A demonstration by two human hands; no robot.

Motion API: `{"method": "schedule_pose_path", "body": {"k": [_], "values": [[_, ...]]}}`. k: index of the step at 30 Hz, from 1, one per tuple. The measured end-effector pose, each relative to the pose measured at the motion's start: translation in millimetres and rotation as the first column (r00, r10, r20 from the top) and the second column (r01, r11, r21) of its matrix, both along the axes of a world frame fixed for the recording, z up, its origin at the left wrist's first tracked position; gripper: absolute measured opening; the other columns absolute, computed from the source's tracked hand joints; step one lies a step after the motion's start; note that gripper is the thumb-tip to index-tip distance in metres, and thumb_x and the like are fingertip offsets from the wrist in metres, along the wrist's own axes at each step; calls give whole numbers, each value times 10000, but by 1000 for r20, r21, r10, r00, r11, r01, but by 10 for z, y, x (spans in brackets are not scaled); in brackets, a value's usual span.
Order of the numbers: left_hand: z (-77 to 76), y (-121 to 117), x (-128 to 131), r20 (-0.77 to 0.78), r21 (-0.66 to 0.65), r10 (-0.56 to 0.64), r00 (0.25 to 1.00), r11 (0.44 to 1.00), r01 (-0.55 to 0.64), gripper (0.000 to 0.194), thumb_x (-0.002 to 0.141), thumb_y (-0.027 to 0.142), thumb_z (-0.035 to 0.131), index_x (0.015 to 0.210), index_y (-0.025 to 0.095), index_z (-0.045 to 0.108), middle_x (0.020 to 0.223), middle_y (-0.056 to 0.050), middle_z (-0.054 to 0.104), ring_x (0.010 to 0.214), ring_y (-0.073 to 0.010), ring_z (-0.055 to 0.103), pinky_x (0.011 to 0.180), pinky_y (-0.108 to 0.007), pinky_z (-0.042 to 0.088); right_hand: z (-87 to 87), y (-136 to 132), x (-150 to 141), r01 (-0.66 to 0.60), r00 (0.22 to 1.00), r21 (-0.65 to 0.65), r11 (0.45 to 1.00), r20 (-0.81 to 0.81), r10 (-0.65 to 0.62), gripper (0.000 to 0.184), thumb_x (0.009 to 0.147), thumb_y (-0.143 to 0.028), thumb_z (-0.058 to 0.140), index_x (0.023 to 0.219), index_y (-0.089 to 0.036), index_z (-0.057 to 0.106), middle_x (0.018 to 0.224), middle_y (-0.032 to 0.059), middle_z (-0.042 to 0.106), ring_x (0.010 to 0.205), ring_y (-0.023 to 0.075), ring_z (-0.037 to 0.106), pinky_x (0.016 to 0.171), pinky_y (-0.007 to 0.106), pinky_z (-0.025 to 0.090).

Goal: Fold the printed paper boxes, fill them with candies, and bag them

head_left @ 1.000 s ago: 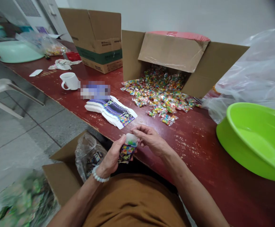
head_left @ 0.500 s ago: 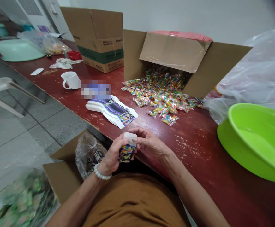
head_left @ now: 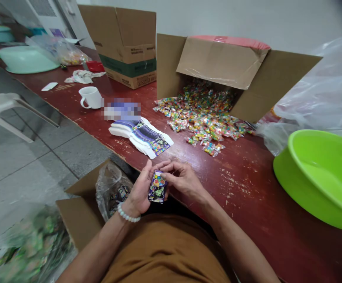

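A small printed candy box, dark purple with colourful pictures, rests in my left hand over the table's front edge. The fingers of that hand lie behind and around the box, while its thumb points up, off the front. At the box's top end, my right hand has thumb and fingers closed on the edge, where a little white still shows. Just beyond my hands lies a fanned stack of flat printed cartons. Small clear packets of coloured candies spill from a cardboard box on its side.
A white mug and an upright carton stand farther back on the red table. On the right is a bright green basin. An open box with a plastic liner sits below, near a bag of green packets.
The white flap that stood up at the box's top is now folded down, with only a sliver showing. My left thumb has lifted off the box. The view has shifted slightly.
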State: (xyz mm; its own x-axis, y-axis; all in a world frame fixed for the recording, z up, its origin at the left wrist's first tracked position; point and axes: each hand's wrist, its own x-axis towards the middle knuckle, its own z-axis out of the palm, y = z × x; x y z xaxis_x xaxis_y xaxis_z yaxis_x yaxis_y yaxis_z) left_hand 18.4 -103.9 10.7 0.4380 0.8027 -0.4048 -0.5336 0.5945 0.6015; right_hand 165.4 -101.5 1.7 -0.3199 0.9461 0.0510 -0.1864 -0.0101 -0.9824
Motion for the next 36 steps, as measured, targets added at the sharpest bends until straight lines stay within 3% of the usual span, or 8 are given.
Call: {"method": "schedule_pose_path", "body": {"k": [6, 12, 16, 19, 23, 27, 32, 36], "values": [[-83, -8, -15, -43, 59, -29, 999, 998, 31, 645, 960, 603, 354, 1308, 122, 604, 697, -92, 716, 419, -146, 601, 398, -245, 506, 2, 106, -68, 56, 996, -142, 988, -64, -66, 220, 724, -350, 792, 722, -164, 676, 918, 65, 751, 568, 123, 614, 433, 228, 462], [-155, 63, -117, -15, 21, 2, 1000, 1000, -2, 375, 907, 318, 539, 1217, 149, 663, 980, -103, 742, 580, -156, 675, 504, -269, 565, -118, -6, -61, 53, 934, 313, 948, 320, -158, 190, 839, -371, 695, 931, -204, 689, 1014, 72, 696, 892, 210, 647, 792, 371, 526], [-157, 140, -172, -56, -30, 82, 995, 996, -84, 316, 873, 287, 552, 1125, 149, 682, 851, -63, 725, 567, -147, 663, 528, -274, 565, -242, -63, -129, -152, 813, 485, 861, 557, -170, 781, 677, -435, 837, 1350, -244, 490, 1328, 134, 547, 1225, 316, 509, 998, 502, 440], [-129, 236, -355, -209, 144, 209, 955, 973, -181, 327, 850, 352, 595, 1120, 182, 665, 714, -8, 680, 467, -127, 608, 438, -239, 507, -329, -11, -210, -152, 795, 485, 861, 577, -185, 1103, 619, -452, 866, 1511, -258, 246, 1472, 170, 375, 1275, 352, 454, 999, 532, 444], [-227, 363, -890, -441, 475, 547, 712, 815, -331, 386, 842, 483, 546, 1072, 187, 638, 696, -6, 660, 453, -130, 595, 430, -234, 478, -425, 110, -173, 79, 782, 400, 913, 543, -305, 853, 767, -410, 738, 1481, -250, 300, 1367, 165, 455, 982, 265, 600, 838, 470, 535], [-686, 322, -1430, -756, 520, 579, 305, 815, -257, 523, 878, 576, 376, 1118, 179, 615, 813, -49, 683, 589, -162, 639, 543, -281, 521, -495, 125, -15, 124, 763, 316, 941, 576, -294, 620, 805, -385, 660, 1367, -227, 449, 1269, 139, 540, 810, 201, 630, 804, 453, 540], [-1249, 109, -1688, -845, 507, 526, 100, 846, -168, 424, 818, 529, 515, 1002, 179, 667, 994, -106, 702, 946, -265, 642, 879, -414, 500, -531, 90, 75, 128, 754, 293, 948, 592, -284, 553, 794, -367, 654, 1301, -212, 500, 1220, 121, 591, 773, 183, 647, 774, 413, 541], [-1093, 134, -1448, -811, 583, 584, 38, 812, -32, 453, 829, 477, 532, 1142, 173, 653, 1155, -141, 658, 1089, -300, 583, 1018, -468, 403, -521, 395, 124, 232, 717, 334, 914, 576, -393, 485, 813, -396, 628, 1243, -185, 551, 1246, 144, 587, 714, 166, 633, 725, 378, 545]]}}
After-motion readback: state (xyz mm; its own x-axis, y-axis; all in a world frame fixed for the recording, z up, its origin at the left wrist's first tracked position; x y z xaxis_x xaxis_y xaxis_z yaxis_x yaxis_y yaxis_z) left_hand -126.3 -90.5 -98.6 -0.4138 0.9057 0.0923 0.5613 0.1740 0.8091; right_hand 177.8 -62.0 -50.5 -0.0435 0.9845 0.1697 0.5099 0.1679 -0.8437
